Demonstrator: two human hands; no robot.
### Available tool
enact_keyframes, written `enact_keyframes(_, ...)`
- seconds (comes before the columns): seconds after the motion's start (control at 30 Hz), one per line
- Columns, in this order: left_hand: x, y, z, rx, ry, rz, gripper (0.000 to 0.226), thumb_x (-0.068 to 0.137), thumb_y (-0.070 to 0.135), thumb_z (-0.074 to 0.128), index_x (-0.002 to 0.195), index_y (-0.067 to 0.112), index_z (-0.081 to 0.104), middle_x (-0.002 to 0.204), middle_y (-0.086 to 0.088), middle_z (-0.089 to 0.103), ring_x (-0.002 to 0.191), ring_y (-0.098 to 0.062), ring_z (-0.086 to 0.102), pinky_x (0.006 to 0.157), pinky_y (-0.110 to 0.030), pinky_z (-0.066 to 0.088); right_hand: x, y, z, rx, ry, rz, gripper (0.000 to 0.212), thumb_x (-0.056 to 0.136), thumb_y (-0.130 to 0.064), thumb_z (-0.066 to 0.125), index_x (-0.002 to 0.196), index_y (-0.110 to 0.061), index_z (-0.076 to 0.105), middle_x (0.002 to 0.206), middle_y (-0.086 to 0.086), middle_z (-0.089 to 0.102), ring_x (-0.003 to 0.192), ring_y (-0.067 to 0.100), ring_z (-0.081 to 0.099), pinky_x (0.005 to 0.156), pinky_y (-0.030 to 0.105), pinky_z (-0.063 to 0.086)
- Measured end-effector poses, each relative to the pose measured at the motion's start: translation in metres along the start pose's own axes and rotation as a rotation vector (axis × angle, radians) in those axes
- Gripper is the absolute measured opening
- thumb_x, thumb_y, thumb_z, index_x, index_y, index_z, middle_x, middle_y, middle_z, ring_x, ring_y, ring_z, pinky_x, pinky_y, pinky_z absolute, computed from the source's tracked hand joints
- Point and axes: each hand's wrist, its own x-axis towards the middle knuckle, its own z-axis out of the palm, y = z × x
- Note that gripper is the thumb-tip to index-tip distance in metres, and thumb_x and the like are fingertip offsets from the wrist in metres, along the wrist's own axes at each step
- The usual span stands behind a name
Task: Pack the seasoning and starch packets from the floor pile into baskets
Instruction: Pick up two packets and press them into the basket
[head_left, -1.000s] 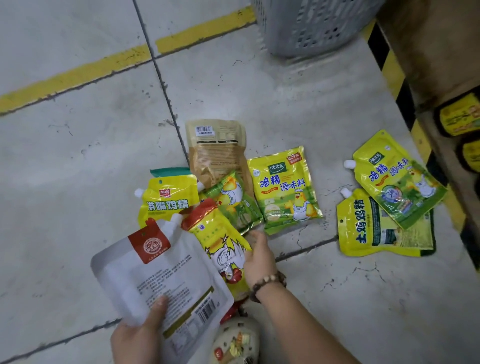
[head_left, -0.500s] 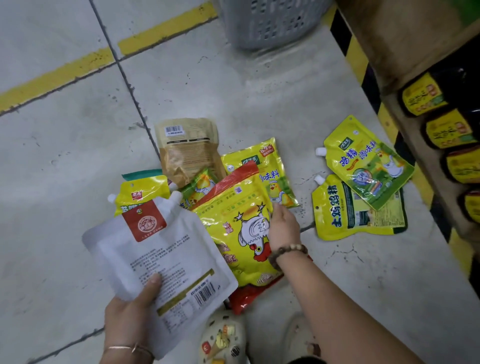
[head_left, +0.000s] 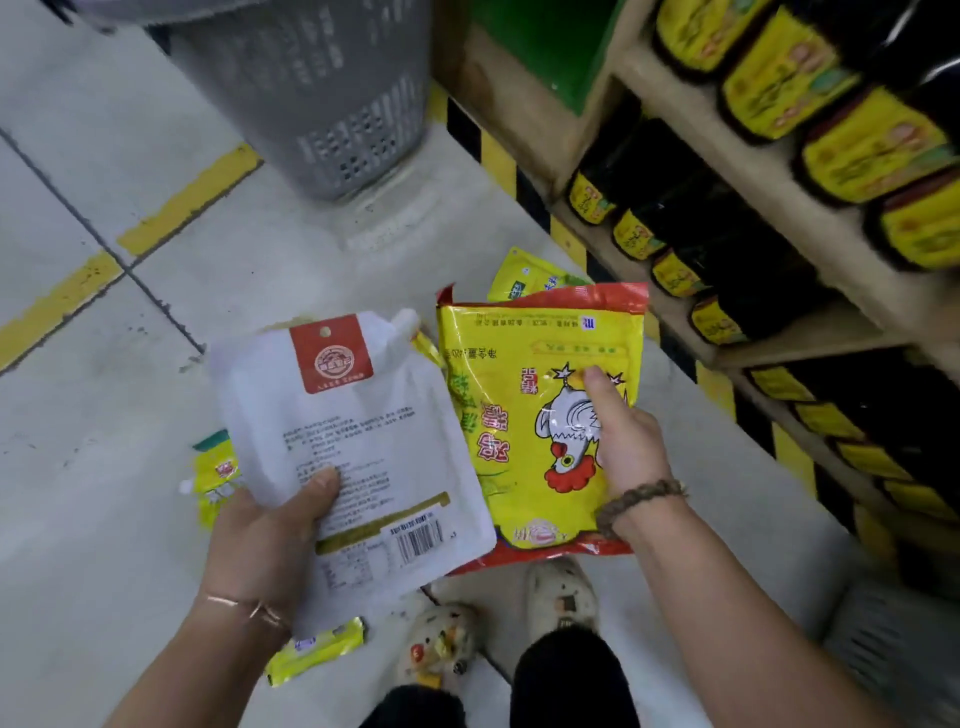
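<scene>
My left hand (head_left: 270, 525) grips a white spouted pouch (head_left: 358, 441) with a red label, thumb on its printed face, held above the floor. My right hand (head_left: 623, 441) holds a large yellow packet (head_left: 514, 415) with red edges and a rooster picture, thumb pressed on its front. Both packets are lifted side by side and hide most of the floor pile. A yellow spouted packet (head_left: 215, 475) shows at the left under the white pouch, another yellow packet (head_left: 524, 278) peeks above the rooster packet, and a small yellow packet (head_left: 317, 654) lies near my left wrist. A grey perforated basket (head_left: 322, 104) stands ahead on the floor.
A wooden shelf (head_left: 769, 208) with dark bottles bearing yellow labels runs along the right, edged by black-yellow hazard tape. Yellow floor lines (head_left: 182, 208) cross the grey tiles at the left. My patterned shoes (head_left: 441, 644) are below the packets. A second grey basket (head_left: 898, 644) shows at lower right.
My right hand has lifted the rooster packet off the floor pile and raised it beside the white pouch. The view has swung up and right toward the shelf and basket.
</scene>
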Motion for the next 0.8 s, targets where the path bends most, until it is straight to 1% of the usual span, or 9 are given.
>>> enact_keyframes(0.27, -0.066, 0.041, 0.075, 0.142, -0.281, 0.143, 0.018, 0.083, -0.005, 0.06, 0.082, 0.013, 0.063, 0.058, 0.012, 0.068, 0.05, 0.0, 0.064, 0.043, -0.013, 0.048, -0.039, 0.017, -0.135, 0.28, 0.211, 0.04, 0.068, 0.084, -0.052, 0.059, 0.098, 0.015, 0.058, 0.08, 0.008, 0.044, 0.072, 0.018, 0.04, 0.066, 0.032, 0.038)
enact_keyframes(0.37, -0.097, 0.032, 0.108, 0.219, -0.358, 0.189, 0.018, 0.08, -0.007, 0.061, 0.08, 0.011, 0.063, 0.066, 0.003, 0.071, 0.047, 0.0, 0.062, 0.043, -0.012, 0.048, -0.056, 0.035, -0.186, 0.314, 0.29, 0.072, 0.046, 0.083, -0.053, 0.058, 0.075, -0.008, 0.048, 0.067, 0.005, 0.036, 0.061, 0.017, 0.035, 0.057, 0.03, 0.031)
enact_keyframes(0.57, -0.173, -0.007, 0.166, 0.315, -0.544, 0.232, 0.019, 0.08, -0.007, 0.062, 0.085, 0.01, 0.066, 0.075, 0.008, 0.073, 0.063, -0.006, 0.069, 0.054, -0.016, 0.054, -0.096, 0.089, -0.295, 0.441, 0.426, 0.119, 0.048, 0.083, -0.054, 0.057, 0.078, -0.01, 0.037, 0.07, 0.008, 0.038, 0.055, 0.018, 0.03, 0.053, 0.03, 0.023)
enact_keyframes(0.6, -0.187, -0.015, 0.176, 0.349, -0.569, 0.259, 0.018, 0.079, -0.005, 0.064, 0.085, 0.012, 0.067, 0.078, 0.009, 0.073, 0.069, -0.007, 0.069, 0.057, -0.017, 0.055, -0.105, 0.099, -0.314, 0.458, 0.45, 0.117, 0.054, 0.083, -0.054, 0.056, 0.078, -0.001, 0.055, 0.069, 0.01, 0.042, 0.054, 0.019, 0.033, 0.054, 0.028, 0.026)
enact_keyframes(0.63, -0.201, -0.022, 0.185, 0.386, -0.592, 0.294, 0.018, 0.079, -0.004, 0.066, 0.084, 0.014, 0.068, 0.079, 0.011, 0.073, 0.069, -0.004, 0.069, 0.057, -0.014, 0.054, -0.115, 0.108, -0.332, 0.468, 0.463, 0.133, 0.071, 0.084, -0.055, 0.056, 0.107, 0.012, 0.054, 0.075, 0.013, 0.05, 0.056, 0.019, 0.039, 0.056, 0.025, 0.029)
enact_keyframes(0.67, -0.218, -0.029, 0.195, 0.402, -0.617, 0.323, 0.019, 0.079, -0.004, 0.066, 0.082, 0.015, 0.068, 0.077, 0.015, 0.072, 0.066, 0.0, 0.067, 0.055, -0.011, 0.052, -0.121, 0.122, -0.351, 0.47, 0.48, 0.15, 0.064, 0.084, -0.055, 0.055, 0.1, 0.006, 0.06, 0.092, 0.024, 0.06, 0.072, 0.024, 0.053, 0.064, 0.021, 0.034)
enact_keyframes(0.73, -0.256, -0.043, 0.215, 0.406, -0.693, 0.367, 0.022, 0.08, -0.006, 0.065, 0.086, 0.015, 0.067, 0.068, 0.021, 0.069, 0.06, 0.007, 0.064, 0.052, -0.006, 0.047, -0.139, 0.145, -0.387, 0.481, 0.53, 0.187, 0.068, 0.084, -0.055, 0.055, 0.113, 0.008, 0.056, 0.119, 0.027, 0.05, 0.109, 0.023, 0.035, 0.078, 0.028, 0.039)
enact_keyframes(0.77, -0.275, -0.052, 0.224, 0.411, -0.727, 0.383, 0.023, 0.081, -0.007, 0.063, 0.089, 0.014, 0.066, 0.063, 0.023, 0.067, 0.059, 0.009, 0.063, 0.052, -0.004, 0.045, -0.149, 0.155, -0.404, 0.478, 0.551, 0.189, 0.073, 0.085, -0.054, 0.054, 0.117, 0.011, 0.052, 0.119, 0.03, 0.051, 0.067, 0.019, 0.033, 0.08, 0.032, 0.041)
enact_keyframes(0.8, -0.295, -0.061, 0.233, 0.411, -0.752, 0.39, 0.024, 0.081, -0.008, 0.062, 0.089, 0.014, 0.065, 0.06, 0.023, 0.066, 0.061, 0.01, 0.063, 0.052, -0.004, 0.045, -0.155, 0.169, -0.422, 0.461, 0.55, 0.204, 0.075, 0.085, -0.053, 0.054, 0.119, 0.014, 0.05, 0.121, 0.032, 0.05, 0.09, 0.037, 0.055, 0.078, 0.034, 0.043)
